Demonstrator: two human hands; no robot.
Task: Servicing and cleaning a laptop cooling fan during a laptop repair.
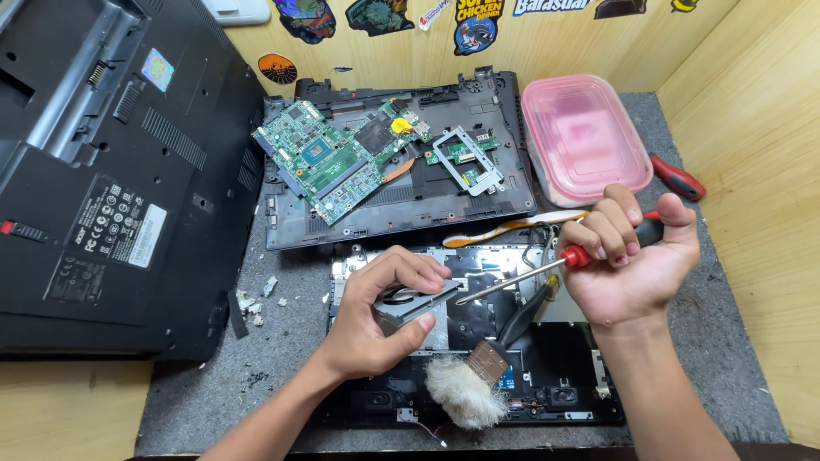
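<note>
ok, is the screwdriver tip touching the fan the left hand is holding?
Touching. The head view shows the screwdriver shaft running from the right hand down to the fan, its tip meeting the fan's edge beside the left hand, with no gap visible.

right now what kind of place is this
Probably a small electronics repair bench: a green motherboard lies in an opened laptop shell, the right hand holds a screwdriver, and a brush lies nearby.

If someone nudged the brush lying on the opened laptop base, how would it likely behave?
The brush would probably slide rather than roll: its ferrule looks flat. Its fluffy pale bristles look soft and would likely splay under a push. It appears light, and its dark handle rests on uneven laptop parts, so it might pivot.
</note>
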